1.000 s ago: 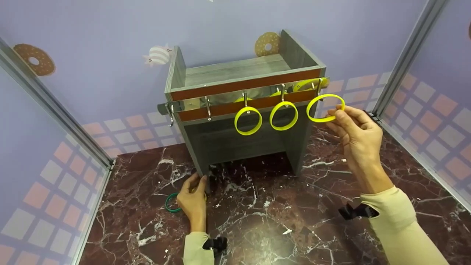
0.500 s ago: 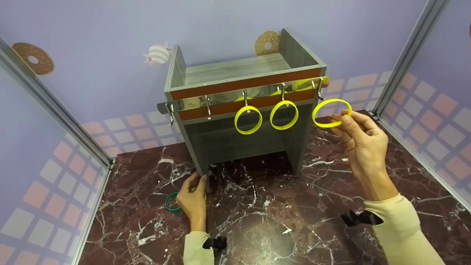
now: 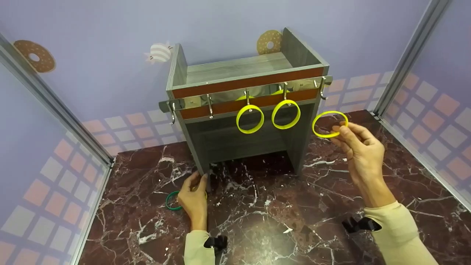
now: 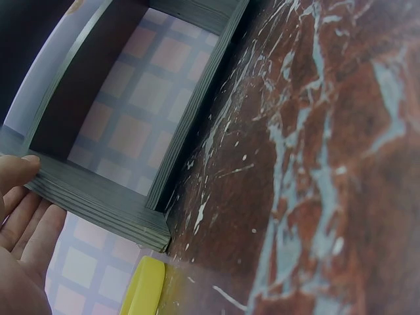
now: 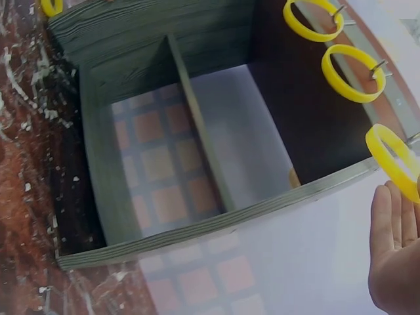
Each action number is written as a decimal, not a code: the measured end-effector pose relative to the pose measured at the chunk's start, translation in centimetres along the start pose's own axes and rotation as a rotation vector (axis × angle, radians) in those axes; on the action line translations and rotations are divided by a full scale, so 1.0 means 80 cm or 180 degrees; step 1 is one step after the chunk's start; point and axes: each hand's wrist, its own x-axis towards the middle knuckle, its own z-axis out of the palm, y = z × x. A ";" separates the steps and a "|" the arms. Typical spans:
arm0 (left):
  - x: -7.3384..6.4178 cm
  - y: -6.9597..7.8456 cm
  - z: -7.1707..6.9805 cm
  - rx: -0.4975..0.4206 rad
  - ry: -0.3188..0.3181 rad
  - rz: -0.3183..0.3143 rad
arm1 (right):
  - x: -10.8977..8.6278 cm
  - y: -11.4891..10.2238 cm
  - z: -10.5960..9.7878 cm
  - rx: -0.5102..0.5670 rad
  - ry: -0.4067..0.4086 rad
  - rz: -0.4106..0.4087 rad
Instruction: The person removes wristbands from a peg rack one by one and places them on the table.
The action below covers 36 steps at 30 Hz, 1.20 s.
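Note:
My right hand (image 3: 362,158) pinches a yellow wristband (image 3: 314,127) between thumb and fingers, below and apart from the rail's rightmost hook (image 3: 323,88). Two more yellow wristbands, one left (image 3: 238,123) and one right (image 3: 274,119), hang from the middle hooks of the metal rail (image 3: 191,103). My left hand (image 3: 193,204) grips the lower front edge of the grey wooden shelf (image 3: 195,154), thumb on one face and fingers on the other. Beside that hand a green wristband (image 3: 167,201) lies on the table. Another yellow wristband (image 4: 147,289) sits near the shelf's foot, mostly hidden by the hand in the head view.
Two bare hooks, an outer one (image 3: 173,113) and an inner one (image 3: 210,106), are on the rail's left. The shelf stands on a dark red marbled table (image 3: 265,221). Patterned lilac walls (image 3: 110,73) enclose the back and both sides.
My right hand has drawn the yellow wristband downward, farther from the rightmost hook. The left hand keeps its place on the shelf. The hanging wristbands stay put.

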 end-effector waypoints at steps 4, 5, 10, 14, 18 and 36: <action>0.000 0.001 0.002 0.0016 0.0014 0.0045 | -0.001 0.010 -0.012 -0.0190 0.0057 0.0048; 0.000 0.000 0.003 0.0013 0.0024 0.0061 | -0.001 0.012 -0.015 -0.0229 0.0079 0.0062; -0.001 -0.002 0.004 -0.0020 0.0042 0.0034 | -0.002 0.024 -0.033 -0.0388 0.0188 0.0153; -0.001 0.001 0.004 0.0023 0.0025 -0.0067 | -0.004 0.033 -0.047 -0.0526 0.0264 0.0242; 0.000 0.001 0.002 0.0011 0.0000 -0.0078 | -0.006 0.041 -0.061 -0.0652 0.0343 0.0366; -0.010 0.043 0.000 -0.0011 0.0069 0.0046 | -0.012 0.065 -0.111 -0.1290 0.0358 0.0764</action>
